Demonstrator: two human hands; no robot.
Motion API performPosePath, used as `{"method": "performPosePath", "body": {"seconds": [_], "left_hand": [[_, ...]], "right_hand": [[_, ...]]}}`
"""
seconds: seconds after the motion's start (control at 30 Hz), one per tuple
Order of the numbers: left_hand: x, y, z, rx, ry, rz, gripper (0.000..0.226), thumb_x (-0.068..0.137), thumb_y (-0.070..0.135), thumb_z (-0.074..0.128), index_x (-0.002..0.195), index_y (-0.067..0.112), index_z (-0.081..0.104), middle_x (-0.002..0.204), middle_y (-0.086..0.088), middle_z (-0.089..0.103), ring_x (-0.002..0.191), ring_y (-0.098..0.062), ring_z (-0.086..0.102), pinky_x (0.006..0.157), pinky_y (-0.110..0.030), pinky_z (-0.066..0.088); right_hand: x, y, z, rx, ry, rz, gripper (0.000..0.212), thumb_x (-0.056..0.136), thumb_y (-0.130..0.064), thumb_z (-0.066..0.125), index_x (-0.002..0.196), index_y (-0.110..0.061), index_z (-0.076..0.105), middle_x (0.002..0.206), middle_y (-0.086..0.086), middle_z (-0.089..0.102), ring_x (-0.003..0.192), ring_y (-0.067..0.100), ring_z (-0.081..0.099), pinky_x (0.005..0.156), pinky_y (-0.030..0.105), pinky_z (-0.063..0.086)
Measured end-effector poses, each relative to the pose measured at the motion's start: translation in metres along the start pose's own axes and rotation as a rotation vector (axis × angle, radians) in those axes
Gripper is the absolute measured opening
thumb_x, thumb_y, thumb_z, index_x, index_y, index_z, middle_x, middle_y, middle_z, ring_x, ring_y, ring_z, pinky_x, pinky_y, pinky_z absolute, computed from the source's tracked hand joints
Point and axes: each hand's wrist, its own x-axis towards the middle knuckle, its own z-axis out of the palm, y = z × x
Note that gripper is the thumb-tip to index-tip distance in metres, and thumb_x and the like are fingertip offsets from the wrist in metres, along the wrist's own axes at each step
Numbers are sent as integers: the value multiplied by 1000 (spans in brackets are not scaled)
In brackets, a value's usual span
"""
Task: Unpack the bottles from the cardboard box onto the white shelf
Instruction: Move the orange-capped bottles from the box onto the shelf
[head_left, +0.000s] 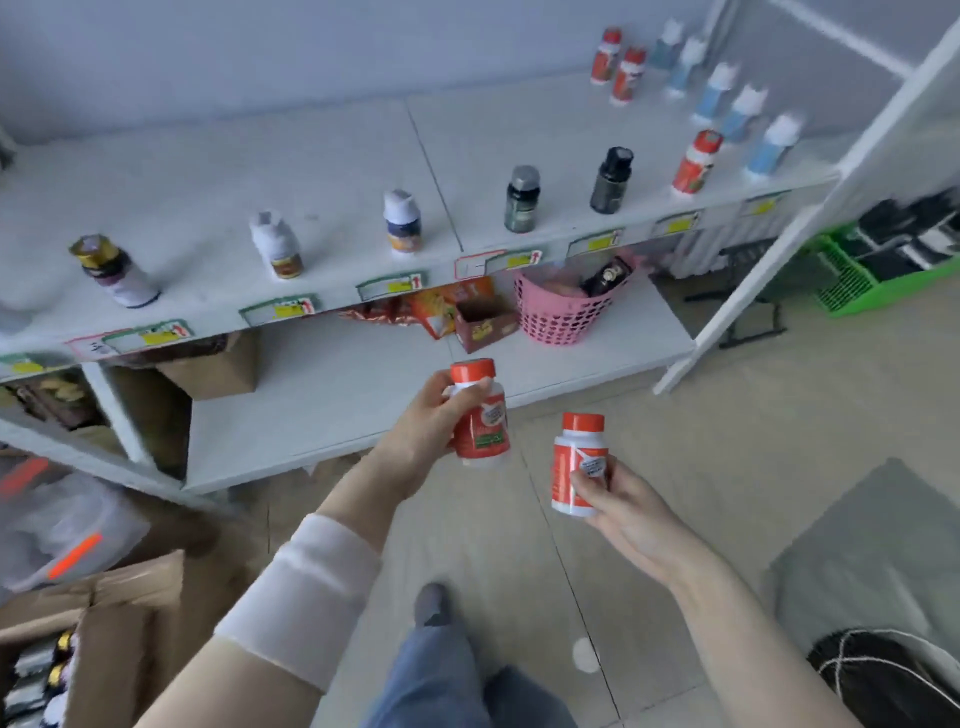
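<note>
My left hand (423, 426) grips a red-capped orange and white bottle (480, 421) upright in front of the white shelf (322, 171). My right hand (618, 506) holds a second bottle of the same kind (574, 462) lower and to the right, above the floor. Both are below the shelf's top board. The open cardboard box (88, 639) sits at the bottom left with several bottles inside. On the top board stand several bottles, among them three more red-capped ones (696, 163) at the right.
Blue and white bottles (737, 111) fill the shelf's far right corner. On the lower board are a pink basket (566, 306) and small cartons (483, 322). A green crate (883, 265) lies on the floor right of the shelf. My legs are below.
</note>
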Motion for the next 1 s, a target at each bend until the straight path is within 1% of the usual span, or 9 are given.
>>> {"method": "performPosePath", "body": {"seconds": [0.1, 0.33, 0.4, 0.5, 0.6, 0.7, 0.8, 0.9, 1.0], "left_hand": [[36, 30, 40, 34, -47, 33, 35, 91, 35, 54, 123, 21, 47, 122, -9, 61, 109, -26, 61, 99, -44, 47], [134, 109, 106, 86, -138, 167, 23, 92, 30, 55, 112, 21, 51, 114, -7, 63, 97, -17, 64, 79, -30, 53], [165, 137, 119, 94, -145, 201, 18, 92, 26, 56, 109, 21, 53, 108, -5, 64, 94, -17, 65, 80, -29, 54], [209, 177, 137, 117, -143, 252, 30, 90, 23, 60, 118, 15, 54, 113, -7, 63, 99, -21, 66, 83, -31, 55], [256, 210, 154, 132, -118, 278, 31, 88, 21, 62, 118, 15, 56, 114, -9, 63, 99, -24, 65, 84, -36, 56], [300, 233, 170, 186, -66, 281, 39, 85, 26, 66, 121, 14, 56, 118, -11, 62, 104, -27, 64, 91, -45, 53], [341, 247, 186, 240, -38, 286, 42, 84, 31, 68, 121, 14, 57, 120, -9, 63, 107, -26, 63, 94, -41, 51], [378, 262, 202, 314, 12, 302, 35, 79, 37, 72, 108, 20, 59, 115, -7, 65, 108, -25, 63, 97, -41, 50], [410, 280, 216, 365, 67, 315, 33, 79, 33, 72, 106, 18, 58, 110, -6, 65, 107, -27, 63, 98, -43, 49]], "right_hand": [[10, -26, -39, -30, 57, -93, 99, 35, -64, 85, 118, -22, 53, 117, 0, 65, 114, 16, 59, 107, 40, 39], [62, -123, -124, -91, 161, -252, 91, 39, -60, 85, 116, -23, 56, 117, 0, 67, 111, 14, 62, 99, 32, 44], [82, -155, -145, -90, 188, -261, 79, 50, -47, 86, 118, -19, 54, 121, 7, 64, 114, 19, 60, 101, 35, 44], [112, -200, -174, -102, 244, -282, 56, 66, -23, 76, 117, -19, 55, 120, 8, 64, 114, 22, 60, 106, 43, 41], [143, -240, -200, -108, 289, -328, 49, 68, -19, 79, 112, -23, 57, 114, 0, 67, 109, 16, 61, 105, 40, 42], [167, -271, -220, -91, 289, -355, 52, 62, -30, 76, 111, -24, 58, 112, -3, 68, 108, 12, 62, 100, 36, 44], [192, -291, -243, -103, 268, -342, 51, 68, -27, 72, 117, -19, 57, 115, 1, 68, 110, 13, 62, 97, 32, 45], [220, -315, -271, -131, 240, -317, 58, 70, -27, 74, 123, -17, 54, 120, 2, 65, 114, 16, 59, 102, 36, 43], [248, -347, -295, -175, 197, -327, 47, 77, -16, 72, 120, -20, 52, 119, 0, 63, 112, 14, 59, 97, 30, 45]]}}
